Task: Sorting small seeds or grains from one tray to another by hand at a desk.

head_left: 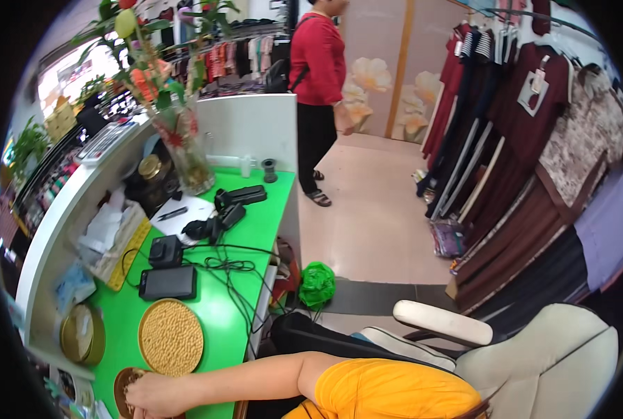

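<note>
My right forearm, in a yellow sleeve, reaches across from the right over the green desktop [232,322]. My right hand [159,395] is at a small brown bowl [121,385] by the lower edge. Its fingers point down and look drawn together; what they hold, if anything, is hidden. Just beyond the wrist lies a round, shallow tray [141,340] filled with small, pale yellow beans [171,336]. My left hand is out of view.
A black box-shaped device [167,283], tangled cables [229,265], a pen [172,214] and a flower vase [192,162] stand or lie farther back. At left is a round tin [81,335]. A cream chair [535,356] stands right; a person in red [318,59] stands beyond the desk.
</note>
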### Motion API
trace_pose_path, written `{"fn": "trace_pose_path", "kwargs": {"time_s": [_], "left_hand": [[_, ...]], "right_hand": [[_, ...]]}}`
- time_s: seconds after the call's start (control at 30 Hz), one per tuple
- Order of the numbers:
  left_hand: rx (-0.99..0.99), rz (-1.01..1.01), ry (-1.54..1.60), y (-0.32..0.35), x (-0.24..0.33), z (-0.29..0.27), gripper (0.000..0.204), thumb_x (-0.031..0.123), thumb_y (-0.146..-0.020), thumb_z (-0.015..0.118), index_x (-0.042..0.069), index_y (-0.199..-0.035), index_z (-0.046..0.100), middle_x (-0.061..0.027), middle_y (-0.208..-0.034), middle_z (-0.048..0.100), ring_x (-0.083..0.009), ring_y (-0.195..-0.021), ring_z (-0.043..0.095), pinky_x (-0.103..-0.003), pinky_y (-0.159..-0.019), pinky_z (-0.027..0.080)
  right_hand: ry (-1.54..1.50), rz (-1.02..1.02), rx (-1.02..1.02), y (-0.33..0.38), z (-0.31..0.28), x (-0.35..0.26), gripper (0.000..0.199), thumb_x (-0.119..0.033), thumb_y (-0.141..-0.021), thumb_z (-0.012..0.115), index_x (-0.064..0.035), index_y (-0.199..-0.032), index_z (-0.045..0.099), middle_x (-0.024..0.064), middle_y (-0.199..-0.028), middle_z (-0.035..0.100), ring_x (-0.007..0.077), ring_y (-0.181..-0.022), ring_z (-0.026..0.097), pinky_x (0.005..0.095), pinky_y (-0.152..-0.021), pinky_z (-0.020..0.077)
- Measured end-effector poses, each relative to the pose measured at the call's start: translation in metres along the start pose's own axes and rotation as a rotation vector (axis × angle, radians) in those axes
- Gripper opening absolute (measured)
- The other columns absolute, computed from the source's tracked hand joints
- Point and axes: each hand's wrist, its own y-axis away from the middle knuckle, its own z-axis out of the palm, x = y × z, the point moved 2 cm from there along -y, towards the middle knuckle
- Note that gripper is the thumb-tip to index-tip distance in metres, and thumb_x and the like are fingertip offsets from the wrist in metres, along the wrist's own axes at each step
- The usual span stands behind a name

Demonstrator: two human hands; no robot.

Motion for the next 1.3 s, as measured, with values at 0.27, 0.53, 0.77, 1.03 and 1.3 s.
{"fn": "trace_pose_path", "kwargs": {"time_s": [0.27, 0.53, 0.77, 1.03, 1.3], "left_hand": [[0.198, 0.004, -0.130, -0.001, -0.001, 0.006, 0.059, 0.043, -0.094, 0.051, -0.005, -0.129, 0.046, -0.0149, -0.130, 0.052, -0.0278, -0.121, 0.047, -0.041, -0.107, 0.033], [0.325, 0.024, -0.118, -0.005, -0.005, 0.020, 0.061, 0.044, -0.092, 0.054, -0.006, -0.127, 0.047, -0.0154, -0.129, 0.053, -0.0268, -0.124, 0.045, -0.041, -0.110, 0.030], [0.238, 0.004, 0.057, -0.002, -0.004, 0.008, 0.059, 0.044, -0.092, 0.054, -0.006, -0.122, 0.050, -0.0149, -0.123, 0.057, -0.0267, -0.117, 0.050, -0.041, -0.105, 0.035], [0.119, 0.006, 0.294, 0.004, -0.004, 0.003, 0.058, 0.045, -0.091, 0.054, -0.006, -0.120, 0.051, -0.0144, -0.120, 0.058, -0.0268, -0.113, 0.052, -0.041, -0.102, 0.038], [0.185, -0.019, 0.146, 0.001, 0.002, -0.005, 0.059, 0.044, -0.090, 0.057, -0.004, -0.124, 0.050, -0.0148, -0.122, 0.057, -0.0265, -0.112, 0.053, -0.041, -0.100, 0.040]], "right_hand": [[0.253, -0.168, -0.013, 0.011, -0.014, -0.020, 0.024, -0.021, -0.088, 0.047, -0.0056, -0.088, 0.064, 0.0128, -0.092, 0.065, 0.0291, -0.082, 0.065, 0.0376, -0.066, 0.0525], [0.192, -0.269, -0.015, 0.014, -0.006, -0.003, 0.026, -0.020, -0.090, 0.044, -0.0071, -0.096, 0.066, 0.0141, -0.094, 0.062, 0.0299, -0.085, 0.063, 0.0407, -0.069, 0.0507], [0.235, -0.277, -0.039, 0.015, -0.017, -0.018, 0.026, -0.019, -0.090, 0.044, -0.0084, -0.098, 0.067, 0.0141, -0.098, 0.061, 0.0301, -0.087, 0.061, 0.0413, -0.072, 0.0498], [0.283, -0.327, 0.013, 0.013, -0.022, -0.030, 0.022, -0.019, -0.088, 0.049, -0.0087, -0.094, 0.068, 0.0105, -0.092, 0.063, 0.0282, -0.086, 0.062, 0.0386, -0.070, 0.0507], [0.367, -0.271, 0.038, 0.015, -0.021, -0.041, 0.020, -0.019, -0.086, 0.051, -0.0069, -0.089, 0.068, 0.0092, -0.090, 0.064, 0.0271, -0.085, 0.063, 0.0378, -0.069, 0.0512]]}}
